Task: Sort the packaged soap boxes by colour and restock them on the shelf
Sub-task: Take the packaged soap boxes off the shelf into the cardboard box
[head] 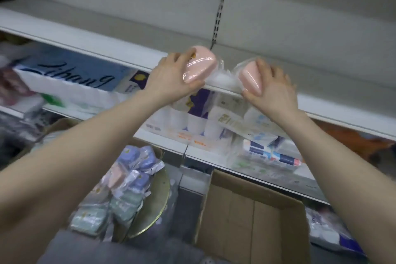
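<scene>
My left hand [171, 77] grips a pink soap box [200, 66] wrapped in clear plastic, held at the front edge of the upper white shelf [102, 49]. My right hand [272, 90] grips a second pink soap box [249, 78] just to the right, also at the shelf edge. The plastic wrappers of the two boxes touch between them. Below, a pile of wrapped soap boxes [120, 191] in purple, pink and pale green lies on a round gold-rimmed tray [154, 210].
An open cardboard box [252, 216] stands on the floor at lower right. The shelf below holds tissue packs [70, 83] and other wrapped goods [267, 154]. A slotted metal upright [220, 2] runs up the back panel above the hands.
</scene>
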The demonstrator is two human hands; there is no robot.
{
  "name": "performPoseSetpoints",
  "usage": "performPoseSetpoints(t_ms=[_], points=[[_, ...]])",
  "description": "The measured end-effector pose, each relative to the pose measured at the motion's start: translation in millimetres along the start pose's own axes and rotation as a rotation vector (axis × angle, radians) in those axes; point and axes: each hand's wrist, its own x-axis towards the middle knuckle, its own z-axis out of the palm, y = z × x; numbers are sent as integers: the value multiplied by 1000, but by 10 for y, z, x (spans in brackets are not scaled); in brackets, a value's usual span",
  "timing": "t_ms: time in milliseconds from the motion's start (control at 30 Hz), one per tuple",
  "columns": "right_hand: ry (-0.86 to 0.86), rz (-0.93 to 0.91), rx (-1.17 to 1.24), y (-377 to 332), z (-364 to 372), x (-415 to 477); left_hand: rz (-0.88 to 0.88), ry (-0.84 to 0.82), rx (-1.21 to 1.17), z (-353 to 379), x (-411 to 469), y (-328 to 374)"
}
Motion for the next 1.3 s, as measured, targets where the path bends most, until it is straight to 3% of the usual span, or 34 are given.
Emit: performPoseSetpoints(t_ms=[233, 467, 733, 967, 1100, 1300], points=[[-7, -186, 104, -2188, 576, -338, -202, -19, 61, -860, -1182, -1935], [-272, -241, 173, -3756, 1481, -857, -460, -146, 85, -1157, -2382, -3439], [-692, -162, 145, -4288, 2597, -997, -681, -473, 133, -569, -3094, -4272], [-866, -205, 46, -4553, 3605, -642, -602, -607, 215, 30, -3019, -4788], [-904, -275, 23, -4732, 4122, -503, -558, -574, 172, 282, -2838, -5098], [-975, -352, -2, -4841, 4510, -616, -356, -572, 208, 558, -2540, -5674]])
